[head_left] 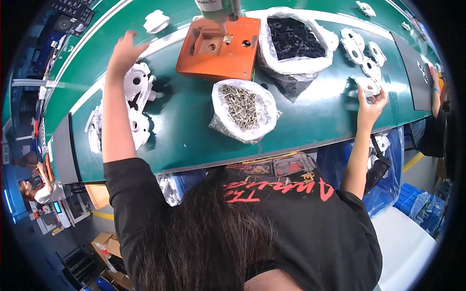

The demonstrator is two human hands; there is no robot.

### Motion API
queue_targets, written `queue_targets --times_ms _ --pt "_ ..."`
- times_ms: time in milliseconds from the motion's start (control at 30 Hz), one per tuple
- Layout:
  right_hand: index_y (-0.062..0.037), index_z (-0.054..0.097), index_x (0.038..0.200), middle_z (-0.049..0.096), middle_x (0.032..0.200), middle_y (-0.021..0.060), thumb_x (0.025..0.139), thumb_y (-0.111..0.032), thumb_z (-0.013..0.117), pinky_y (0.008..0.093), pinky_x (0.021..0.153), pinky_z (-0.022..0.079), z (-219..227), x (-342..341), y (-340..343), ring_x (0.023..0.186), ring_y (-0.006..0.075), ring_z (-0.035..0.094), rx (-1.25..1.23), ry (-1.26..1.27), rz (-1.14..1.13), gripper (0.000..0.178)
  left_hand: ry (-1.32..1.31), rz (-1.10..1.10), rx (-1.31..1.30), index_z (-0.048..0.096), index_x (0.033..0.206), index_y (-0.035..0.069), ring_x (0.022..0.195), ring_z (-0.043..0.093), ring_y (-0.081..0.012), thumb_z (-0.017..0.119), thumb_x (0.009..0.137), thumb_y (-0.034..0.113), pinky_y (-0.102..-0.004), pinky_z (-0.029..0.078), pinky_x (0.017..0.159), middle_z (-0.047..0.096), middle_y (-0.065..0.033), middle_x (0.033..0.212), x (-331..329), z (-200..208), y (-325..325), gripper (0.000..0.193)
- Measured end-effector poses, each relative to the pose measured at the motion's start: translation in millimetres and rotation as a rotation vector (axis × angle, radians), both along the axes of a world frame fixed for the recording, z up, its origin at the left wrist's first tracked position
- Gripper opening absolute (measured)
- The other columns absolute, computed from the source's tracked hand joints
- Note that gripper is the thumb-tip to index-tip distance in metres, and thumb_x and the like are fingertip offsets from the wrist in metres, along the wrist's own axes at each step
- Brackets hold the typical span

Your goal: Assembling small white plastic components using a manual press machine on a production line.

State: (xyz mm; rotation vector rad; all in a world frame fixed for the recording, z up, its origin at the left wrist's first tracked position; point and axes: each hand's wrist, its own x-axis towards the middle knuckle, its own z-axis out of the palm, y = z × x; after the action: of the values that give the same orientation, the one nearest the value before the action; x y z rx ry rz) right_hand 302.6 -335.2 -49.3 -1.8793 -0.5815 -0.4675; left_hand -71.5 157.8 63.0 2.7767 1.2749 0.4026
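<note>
My left hand [125, 54] is stretched out over the far left of the bench, its fingers apart and nothing in them. Just beyond it, a white moulded plastic part [156, 22] lies on the green belt. Beneath and beside my left forearm sit several white plastic housings [138, 127]. At the right, my right hand [371, 107] grips a white plastic housing [367, 86] with round openings, close to the bench top. More white housings [353, 46] lie just past that hand. Between my arms stands an orange block fixture [221, 48] with a recessed pocket, under a tool head [218, 7].
An open bag of metal screws [242, 106] stands before the fixture on the green bench [189, 136]. Right of the fixture is a white bag of small black parts [293, 39]. Dark mats [412, 72] lie toward the bench ends. Another person's hand [433, 75] works at the far right.
</note>
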Motion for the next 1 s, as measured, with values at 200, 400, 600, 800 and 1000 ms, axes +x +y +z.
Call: queue_targets --times_ms 200,400,600,800,1000 --pt "0.0027 0.045 0.127 0.051 0.120 0.0122 0.075 -0.019 0.080 0.0280 0.080 0.045 6 0 -3 0.100 0.0166 0.054 -0.044 0.001 -0.018 0.066 0.504 0.191 -0.246 0.060 0.103 0.004 0.095 0.061 -0.0338 0.072 0.071 0.035 -0.0405 0.048 0.082 0.064 -0.0195 0.100 -65 -7 6 0.046" --pt "0.0036 0.044 0.127 0.048 0.128 0.0143 0.080 -0.013 0.074 0.0310 0.092 0.044 9 -8 2 0.112 0.0199 0.052 0.023 -0.087 0.089 0.058 0.152 0.116 -0.278 0.054 0.093 0.003 0.075 0.059 -0.0263 0.064 0.080 0.023 -0.0360 0.046 0.071 0.063 -0.0170 0.084 -78 10 -23 0.026" --pt "0.0100 0.042 0.128 0.056 0.120 0.0228 0.093 -0.021 0.056 0.0361 0.096 0.044 28 -63 17 0.111 0.0248 0.056 0.433 0.305 0.408 0.048 -0.412 0.018 -0.338 0.046 0.104 0.003 0.061 0.047 -0.0147 0.057 0.089 0.019 -0.0290 0.038 0.058 0.052 -0.0090 0.067 -53 41 -96 0.025" --pt "0.0114 0.042 0.130 0.061 0.113 0.0218 0.092 -0.037 0.057 0.0350 0.089 0.049 84 -155 63 0.104 0.0249 0.061 0.389 0.667 0.914 0.063 -0.550 -0.370 -0.134 0.043 0.117 0.003 0.075 0.059 -0.0276 0.055 0.092 0.017 -0.0321 0.047 0.070 0.058 -0.0134 0.095 17 16 -221 0.031" --pt "0.0081 0.043 0.132 0.058 0.118 0.0113 0.087 -0.031 0.068 0.0295 0.093 0.042 115 -189 88 0.107 0.0158 0.055 0.322 0.694 1.009 0.065 -0.562 -0.823 -0.568 0.041 0.121 0.005 0.093 0.062 -0.0396 0.057 0.080 0.001 -0.0419 0.051 0.078 0.060 -0.0198 0.107 38 11 -286 0.044"
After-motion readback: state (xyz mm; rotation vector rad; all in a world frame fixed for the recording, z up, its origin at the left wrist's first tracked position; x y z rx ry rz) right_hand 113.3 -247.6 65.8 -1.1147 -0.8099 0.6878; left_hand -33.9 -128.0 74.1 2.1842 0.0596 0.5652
